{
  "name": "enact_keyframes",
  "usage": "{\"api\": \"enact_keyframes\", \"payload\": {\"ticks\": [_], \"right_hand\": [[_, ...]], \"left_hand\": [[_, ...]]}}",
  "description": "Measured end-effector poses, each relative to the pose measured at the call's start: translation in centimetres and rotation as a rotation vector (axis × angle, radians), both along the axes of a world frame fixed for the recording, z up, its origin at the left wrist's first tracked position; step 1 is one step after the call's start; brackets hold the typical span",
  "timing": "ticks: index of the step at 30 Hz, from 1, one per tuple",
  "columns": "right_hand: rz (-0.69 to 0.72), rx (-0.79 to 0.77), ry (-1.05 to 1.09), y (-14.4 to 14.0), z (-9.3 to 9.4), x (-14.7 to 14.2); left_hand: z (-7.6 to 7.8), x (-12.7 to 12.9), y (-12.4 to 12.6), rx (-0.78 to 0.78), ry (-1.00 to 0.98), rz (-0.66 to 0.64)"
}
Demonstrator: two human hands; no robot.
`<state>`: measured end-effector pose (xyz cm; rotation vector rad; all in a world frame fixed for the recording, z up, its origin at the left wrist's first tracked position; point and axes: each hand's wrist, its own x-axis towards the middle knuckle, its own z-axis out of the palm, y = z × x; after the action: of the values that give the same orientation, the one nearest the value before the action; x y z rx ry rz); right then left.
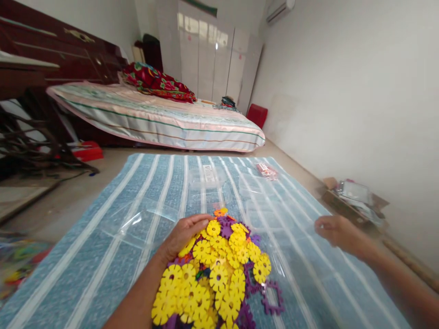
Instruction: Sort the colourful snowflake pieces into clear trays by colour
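Observation:
A pile of plastic snowflake discs (214,274), mostly yellow with some purple and orange, lies on a blue striped mat (113,237) in front of me. My left hand (183,233) rests on the far left side of the pile, fingers curled over the discs. My right hand (338,233) hovers over the mat to the right of the pile, touching no disc, fingers loosely bent. Flat purple frame pieces (272,297) stick out at the pile's near right edge.
Clear plastic bags (144,217) lie on the mat beyond the pile, and a small packet (265,170) sits at its far right. A bed (161,116) stands behind the mat. A cardboard box (353,201) sits by the right wall.

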<state>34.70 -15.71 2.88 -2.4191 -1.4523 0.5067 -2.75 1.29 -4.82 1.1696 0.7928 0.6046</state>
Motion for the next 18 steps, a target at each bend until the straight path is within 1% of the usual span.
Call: {"api": "enact_keyframes", "payload": {"ticks": [2, 3, 4, 6, 7, 8, 9, 10, 11, 12, 13, 14, 16, 18], "right_hand": [[-0.057, -0.084, -0.019, -0.8, -2.3, 1.6], [-0.068, -0.094, -0.079, -1.1, -3.0, 2.0], [-0.073, -0.083, -0.164, -1.4, -3.3, 2.1], [-0.086, -0.002, -0.35, -2.1, -3.3, 1.2], [-0.091, 0.046, -0.4, -2.5, -3.1, 0.1], [-0.081, 0.082, -0.396, -3.0, -2.9, -1.3], [-0.04, 0.11, -0.325, -3.6, -2.9, -3.2], [0.062, 0.121, -0.191, -4.2, -3.0, -5.2], [0.208, 0.113, -0.021, -4.8, -3.5, -7.4], [0.333, 0.09, 0.128, -5.3, -4.2, -9.6], [0.412, 0.054, 0.239, -5.7, -5.2, -11.7], [0.407, 0.008, 0.289, -5.9, -6.3, -13.5], [0.289, -0.019, 0.253, -5.8, -8.4, -16.3], [0.185, 0.008, 0.213, -5.0, -9.8, -18.0]], "left_hand": [[0.0, -0.1, 0.2, 0.059, 0.071, -0.002], [0.0, -0.1, 0.3, 0.103, 0.119, 0.002], [0.0, -0.1, 0.4, 0.154, 0.174, 0.01], [0.1, 0.0, 0.5, 0.26, 0.289, 0.021], [0.3, 0.0, 0.6, 0.31, 0.338, 0.021], [0.4, 0.1, 0.6, 0.354, 0.379, 0.016], [0.6, 0.2, 0.7, 0.392, 0.415, 0.009], [0.8, 0.3, 0.7, 0.425, 0.445, -0.003], [1.1, 0.3, 0.6, 0.455, 0.474, -0.017], [1.4, 0.3, 0.5, 0.485, 0.505, -0.037], [1.7, 0.3, 0.4, 0.515, 0.539, -0.061], [2.0, 0.2, 0.2, 0.544, 0.573, -0.086], [2.5, 0.0, -0.4, 0.605, 0.639, -0.145], [2.8, -0.1, -1.1, 0.664, 0.72, -0.185]]}}
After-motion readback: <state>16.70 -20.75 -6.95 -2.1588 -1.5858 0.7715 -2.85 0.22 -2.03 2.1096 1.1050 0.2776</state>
